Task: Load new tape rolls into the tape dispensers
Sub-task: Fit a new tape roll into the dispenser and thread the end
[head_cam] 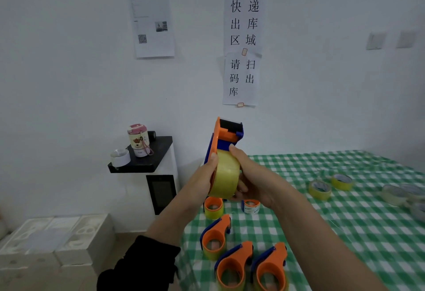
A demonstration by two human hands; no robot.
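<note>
Gripping one orange tape dispenser (227, 134) above the worktop (345, 221) is the left hand (205, 175); right hand (253, 178) fingers are curling round its yellow tape roll (226, 175). Three loaded dispensers (232, 267) are lying nearest, two yellow rolls (319, 189) rightward.

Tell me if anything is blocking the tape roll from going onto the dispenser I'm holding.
Nothing visible does. The tape roll already sits against the dispenser; the left hand and right hand grip the pair directly, raised above the table.
</note>
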